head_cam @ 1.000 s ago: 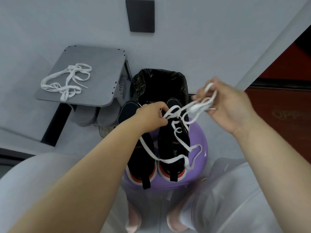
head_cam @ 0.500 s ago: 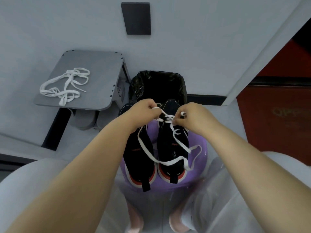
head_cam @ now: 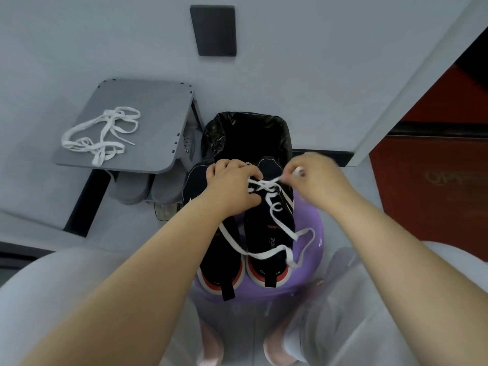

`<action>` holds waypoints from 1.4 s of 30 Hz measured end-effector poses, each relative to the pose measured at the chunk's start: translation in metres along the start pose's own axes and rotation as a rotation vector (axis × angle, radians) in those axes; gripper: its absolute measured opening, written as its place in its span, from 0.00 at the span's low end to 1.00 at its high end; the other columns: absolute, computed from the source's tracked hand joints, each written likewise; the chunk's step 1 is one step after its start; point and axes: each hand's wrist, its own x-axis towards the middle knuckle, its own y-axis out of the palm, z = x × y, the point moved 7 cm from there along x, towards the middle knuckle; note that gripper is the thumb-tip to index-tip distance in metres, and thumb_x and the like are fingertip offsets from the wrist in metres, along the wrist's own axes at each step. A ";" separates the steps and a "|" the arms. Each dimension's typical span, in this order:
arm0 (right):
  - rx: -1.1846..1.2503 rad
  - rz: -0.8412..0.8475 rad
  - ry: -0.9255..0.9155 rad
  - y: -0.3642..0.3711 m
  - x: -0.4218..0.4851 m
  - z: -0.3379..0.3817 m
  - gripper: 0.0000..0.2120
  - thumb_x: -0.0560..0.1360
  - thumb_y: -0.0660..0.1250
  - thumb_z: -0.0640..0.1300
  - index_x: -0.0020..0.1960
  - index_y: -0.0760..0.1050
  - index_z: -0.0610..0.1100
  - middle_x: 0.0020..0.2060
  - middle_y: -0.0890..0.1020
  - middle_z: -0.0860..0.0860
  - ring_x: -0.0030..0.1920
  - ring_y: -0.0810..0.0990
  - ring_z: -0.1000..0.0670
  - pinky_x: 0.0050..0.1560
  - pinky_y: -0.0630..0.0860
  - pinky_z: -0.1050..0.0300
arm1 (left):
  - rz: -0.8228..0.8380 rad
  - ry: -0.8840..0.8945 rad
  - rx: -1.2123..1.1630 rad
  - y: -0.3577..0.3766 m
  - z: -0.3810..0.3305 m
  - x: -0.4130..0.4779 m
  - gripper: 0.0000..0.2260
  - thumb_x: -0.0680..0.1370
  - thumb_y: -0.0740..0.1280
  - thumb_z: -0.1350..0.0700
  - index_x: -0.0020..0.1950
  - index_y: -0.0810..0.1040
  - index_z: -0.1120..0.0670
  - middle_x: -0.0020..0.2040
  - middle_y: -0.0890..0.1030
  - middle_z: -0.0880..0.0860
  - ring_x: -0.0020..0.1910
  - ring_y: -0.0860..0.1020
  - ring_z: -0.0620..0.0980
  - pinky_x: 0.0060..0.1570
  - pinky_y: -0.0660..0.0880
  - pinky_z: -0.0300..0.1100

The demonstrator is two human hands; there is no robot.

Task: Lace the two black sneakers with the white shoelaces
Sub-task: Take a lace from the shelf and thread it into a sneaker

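1. Two black sneakers sit side by side on a purple stool [head_cam: 313,262], heels toward the person, toes pointing at a black-bagged bin [head_cam: 280,128].
2. Left hand [head_cam: 232,184]: fingers curled, over the front of the sneakers and gripping a white shoelace [head_cam: 264,184] where it crosses the right sneaker [head_cam: 266,233].
3. Right hand [head_cam: 320,180]: motion-blurred, fingers bunched and pinching the other end of the same shoelace. A white tip shows at the fingertips. The exact finger layout is too blurred to tell.
4. The shoelace is stretched between the two hands just above the right sneaker's toe end, with one crossing visible there.
5. The slack trails back from under the left hand, lies across the left sneaker [head_cam: 229,260] and the heel of the right sneaker, then loops over the stool edge on the right.
6. I cannot tell how many eyelets are threaded. The left sneaker is mostly hidden by the left forearm, and only its heel with a red and white sole and part of its toe show.
7. The second white shoelace [head_cam: 104,130] lies in a loose tangle on a small grey desk [head_cam: 148,101] to the left, well apart from the sneakers.
8. A pair of grey slippers [head_cam: 132,190] sits under the desk. A dark panel [head_cam: 214,30] is on the wall above the bin.
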 end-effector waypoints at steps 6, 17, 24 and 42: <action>0.767 -0.203 0.230 -0.039 -0.001 -0.030 0.10 0.79 0.62 0.42 0.39 0.74 0.45 0.36 0.77 0.51 0.26 0.69 0.56 0.25 0.62 0.65 | 0.004 -0.051 0.015 0.001 0.003 -0.001 0.18 0.72 0.66 0.50 0.61 0.71 0.41 0.65 0.70 0.47 0.69 0.59 0.52 0.70 0.49 0.49; 1.336 -0.534 0.341 -0.056 -0.002 -0.044 0.10 0.80 0.53 0.39 0.41 0.66 0.47 0.33 0.76 0.50 0.21 0.60 0.57 0.23 0.56 0.64 | 0.063 -0.075 -0.011 0.000 0.004 -0.003 0.18 0.73 0.66 0.49 0.62 0.69 0.43 0.57 0.75 0.47 0.66 0.65 0.53 0.71 0.49 0.52; 1.215 -0.239 0.444 -0.037 0.003 -0.037 0.08 0.79 0.59 0.39 0.41 0.71 0.45 0.36 0.80 0.49 0.19 0.64 0.58 0.21 0.61 0.68 | 0.043 0.338 -0.059 -0.009 -0.048 -0.022 0.24 0.73 0.65 0.56 0.68 0.68 0.47 0.64 0.72 0.48 0.65 0.67 0.50 0.68 0.62 0.48; 0.855 0.088 0.153 -0.046 -0.021 -0.029 0.22 0.71 0.56 0.30 0.56 0.74 0.51 0.52 0.79 0.55 0.46 0.73 0.59 0.43 0.66 0.61 | 0.204 0.413 0.042 0.018 -0.084 -0.085 0.04 0.78 0.60 0.61 0.47 0.70 0.52 0.45 0.77 0.52 0.45 0.75 0.52 0.45 0.70 0.43</action>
